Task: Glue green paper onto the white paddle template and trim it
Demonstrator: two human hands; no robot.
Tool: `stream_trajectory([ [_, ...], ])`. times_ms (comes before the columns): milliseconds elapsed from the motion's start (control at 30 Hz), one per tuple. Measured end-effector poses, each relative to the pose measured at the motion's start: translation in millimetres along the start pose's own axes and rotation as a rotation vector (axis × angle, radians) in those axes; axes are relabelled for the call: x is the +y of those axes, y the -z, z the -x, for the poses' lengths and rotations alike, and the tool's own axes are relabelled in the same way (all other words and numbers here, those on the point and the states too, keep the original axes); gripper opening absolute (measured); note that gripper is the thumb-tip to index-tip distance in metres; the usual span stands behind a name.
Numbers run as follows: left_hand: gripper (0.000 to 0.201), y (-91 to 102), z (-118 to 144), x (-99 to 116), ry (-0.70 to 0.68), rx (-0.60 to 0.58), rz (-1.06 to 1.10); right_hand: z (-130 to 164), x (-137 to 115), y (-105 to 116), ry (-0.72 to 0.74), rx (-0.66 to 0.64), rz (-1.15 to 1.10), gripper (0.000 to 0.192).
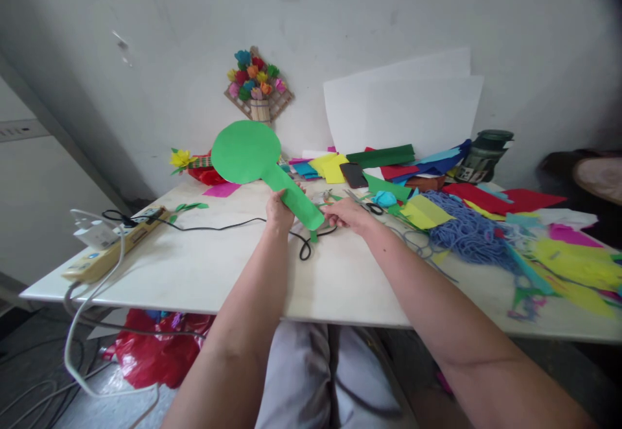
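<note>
Head view, only one camera here. The left hand (279, 210) is wrapped around the handle part of a green paper paddle shape (262, 164), fingers closed on it roughly midway down the stem, so the round end sticks up and to the left above the white table (194, 273). The right hand (350, 214) sits just beside the lower tip of that stem, knuckles up and fingers curled low to the tabletop; can't really tell if it's pinching the tip or just touching it (the stem covers the fingertips).

A black cable (223, 227) runs across the table from a power strip (114, 247) at the left edge and loops right under the paddle's tip. Black-handled scissors (367, 203) lie just past the right hand. Further right there's a heap of blue yarn (466, 231) and a mess of coloured paper scraps (568, 260), plus a dark phone (353, 175) lying on the sheets near the back. White sheets (403, 115) lean on the wall, a dark jar (486, 155) stands next to them, and a paper flower bouquet (257, 85) hangs on the wall above the paddle.
</note>
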State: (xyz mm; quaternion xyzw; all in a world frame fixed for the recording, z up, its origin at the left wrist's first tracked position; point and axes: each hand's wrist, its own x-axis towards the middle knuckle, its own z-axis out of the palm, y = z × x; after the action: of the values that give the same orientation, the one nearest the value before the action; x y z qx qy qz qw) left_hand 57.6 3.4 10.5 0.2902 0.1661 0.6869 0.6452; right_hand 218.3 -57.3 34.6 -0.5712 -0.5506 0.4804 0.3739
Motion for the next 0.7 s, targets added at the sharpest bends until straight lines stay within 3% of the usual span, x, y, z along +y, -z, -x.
stream_trajectory([
  [233, 0.038, 0.1, -0.2, -1.6, 0.012, -0.006, -0.016, 0.5, 0.2, 2.1, -0.03, -0.05, -0.075, 0.023],
  [433, 0.038, -0.8, -1.2, -3.2, 0.019, -0.002, -0.015, -2.8, 4.2, -4.8, 0.105, 0.08, 0.151, 0.02],
  [567, 0.038, -2.3, -0.4, -1.6, 0.011, 0.029, -0.018, -6.9, 6.9, -5.3, 0.287, 0.115, 0.291, 0.012],
  [700, 0.042, -4.6, 1.5, 0.6, 0.027, 0.041, -0.013, -6.0, 5.7, -3.8, 0.29, 0.145, 0.342, 0.017],
])
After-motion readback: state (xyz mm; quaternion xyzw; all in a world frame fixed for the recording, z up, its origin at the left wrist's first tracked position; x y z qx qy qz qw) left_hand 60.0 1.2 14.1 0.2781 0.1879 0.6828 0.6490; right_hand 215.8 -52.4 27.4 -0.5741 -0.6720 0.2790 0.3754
